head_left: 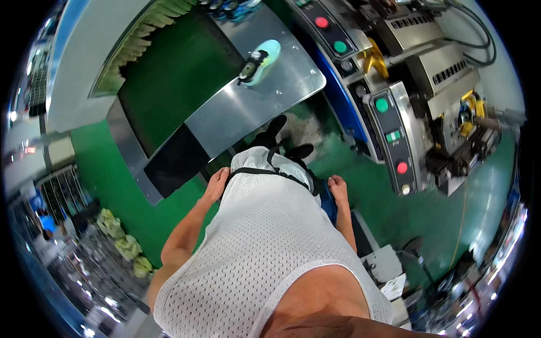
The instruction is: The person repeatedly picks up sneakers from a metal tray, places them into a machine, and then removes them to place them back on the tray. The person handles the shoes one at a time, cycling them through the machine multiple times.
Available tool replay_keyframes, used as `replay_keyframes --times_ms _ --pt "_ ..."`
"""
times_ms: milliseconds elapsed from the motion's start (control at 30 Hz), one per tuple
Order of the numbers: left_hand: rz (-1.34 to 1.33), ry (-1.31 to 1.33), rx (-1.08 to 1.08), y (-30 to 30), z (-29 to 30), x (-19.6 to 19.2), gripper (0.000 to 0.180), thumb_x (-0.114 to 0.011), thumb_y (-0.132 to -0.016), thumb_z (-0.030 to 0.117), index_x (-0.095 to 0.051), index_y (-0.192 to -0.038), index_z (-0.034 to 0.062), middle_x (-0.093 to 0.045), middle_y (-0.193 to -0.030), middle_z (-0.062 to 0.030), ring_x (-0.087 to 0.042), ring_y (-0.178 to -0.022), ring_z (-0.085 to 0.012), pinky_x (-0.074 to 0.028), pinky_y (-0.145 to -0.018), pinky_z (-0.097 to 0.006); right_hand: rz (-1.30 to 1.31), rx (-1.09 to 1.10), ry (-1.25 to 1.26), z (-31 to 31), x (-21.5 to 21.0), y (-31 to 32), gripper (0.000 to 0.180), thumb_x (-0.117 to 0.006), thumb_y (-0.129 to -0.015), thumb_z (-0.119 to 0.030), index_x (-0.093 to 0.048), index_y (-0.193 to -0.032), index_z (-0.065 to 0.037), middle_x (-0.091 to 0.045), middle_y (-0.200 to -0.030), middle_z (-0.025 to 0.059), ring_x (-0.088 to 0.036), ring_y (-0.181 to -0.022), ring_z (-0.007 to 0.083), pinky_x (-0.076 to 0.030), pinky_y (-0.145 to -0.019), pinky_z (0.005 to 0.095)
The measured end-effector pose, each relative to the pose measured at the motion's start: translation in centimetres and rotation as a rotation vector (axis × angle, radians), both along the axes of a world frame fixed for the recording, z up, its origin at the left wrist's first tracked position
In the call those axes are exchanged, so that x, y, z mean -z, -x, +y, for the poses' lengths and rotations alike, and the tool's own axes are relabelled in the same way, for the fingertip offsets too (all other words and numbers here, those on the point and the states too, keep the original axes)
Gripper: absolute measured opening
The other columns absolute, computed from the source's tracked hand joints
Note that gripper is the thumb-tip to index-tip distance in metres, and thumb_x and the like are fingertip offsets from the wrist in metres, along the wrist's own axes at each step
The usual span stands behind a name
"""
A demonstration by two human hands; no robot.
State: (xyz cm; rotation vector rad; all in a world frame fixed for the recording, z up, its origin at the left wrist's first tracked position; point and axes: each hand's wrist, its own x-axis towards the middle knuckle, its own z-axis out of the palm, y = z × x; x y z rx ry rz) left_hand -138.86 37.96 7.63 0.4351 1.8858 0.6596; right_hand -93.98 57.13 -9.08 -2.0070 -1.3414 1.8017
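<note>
My left hand (216,185) hangs at my left hip, its fingers loosely curled in, with nothing visible in it. It is nearest to a black mat (177,160) on the corner of a metal table frame. On my other side, my right hand (338,188) hangs beside my right hip, fingers also curled and apparently holding nothing. Ahead of me, a single shoe (260,61) in pale turquoise and black lies on the metal tabletop (225,121), well out from both hands.
A green conveyor belt (174,76) runs under a fringed machine opening (107,70) at the left. To the right stand machines with control panels (391,135) bearing red and green buttons. More shoes (231,8) sit at the far edge. Yellowish bags (128,248) lie behind left.
</note>
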Motion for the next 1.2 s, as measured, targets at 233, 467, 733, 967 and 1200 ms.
replay_keyframes --times_ms 233,467,733,967,1200 --pt "0.279 -0.238 -0.349 6.1 -0.4 5.7 0.04 -0.044 -0.103 0.033 -0.061 -0.113 -0.002 -0.066 -0.104 -0.012 -0.06 -0.102 -0.0206 -0.044 -0.093 -0.032 -0.065 -0.152 -0.158 9.9 -2.9 4.6 0.038 -0.063 -0.092 -0.022 -0.056 -0.122 0.002 -0.065 -0.093 0.0035 -0.06 -0.079 0.0106 -0.047 -0.065 0.0251" --pt "0.628 -0.47 -0.184 24.8 8.9 12.3 0.04 -0.053 -0.097 0.019 -0.048 -0.131 -0.0019 -0.052 -0.129 -0.0222 -0.052 -0.119 -0.0359 -0.042 -0.102 -0.041 0.051 -0.196 -0.248 15.1 -10.7 21.7 0.046 -0.065 -0.092 -0.024 -0.054 -0.127 0.004 -0.067 -0.101 0.0082 -0.059 -0.082 0.011 -0.047 -0.069 0.0251" --pt "1.045 -0.365 -0.291 51.2 19.1 16.2 0.054 -0.058 -0.085 0.0 -0.043 -0.137 -0.0026 -0.048 -0.133 -0.0245 -0.044 -0.124 -0.0419 -0.034 -0.107 -0.047 -0.124 -0.286 -0.596 20.2 -12.8 49.3 0.074 -0.065 -0.091 -0.035 -0.031 -0.144 0.004 -0.041 -0.142 0.0278 -0.04 -0.134 0.039 -0.04 -0.106 0.0466" --pt "1.451 -0.206 -0.301 80.3 17.3 23.8 0.063 -0.06 -0.087 0.023 -0.039 -0.138 -0.0075 -0.042 -0.138 -0.0321 -0.038 -0.129 -0.0461 -0.028 -0.111 -0.052 -0.604 -0.616 -1.147 21.0 -7.7 57.7 0.044 -0.064 -0.084 -0.004 -0.052 -0.126 -0.003 -0.057 -0.124 0.0164 -0.05 -0.116 0.0369 -0.041 -0.099 0.0448" --pt "1.34 0.19 -0.092 95.4 17.5 28.8 0.061 -0.061 -0.088 0.025 -0.041 -0.138 -0.0043 -0.044 -0.137 -0.0297 -0.04 -0.128 -0.0449 -0.03 -0.11 -0.051 -0.707 -0.686 -1.147 20.9 -8.4 58.7 0.029 -0.058 -0.084 -0.001 -0.059 -0.113 -0.004 -0.062 -0.114 0.0139 -0.055 -0.11 0.0345 -0.041 -0.097 0.044"
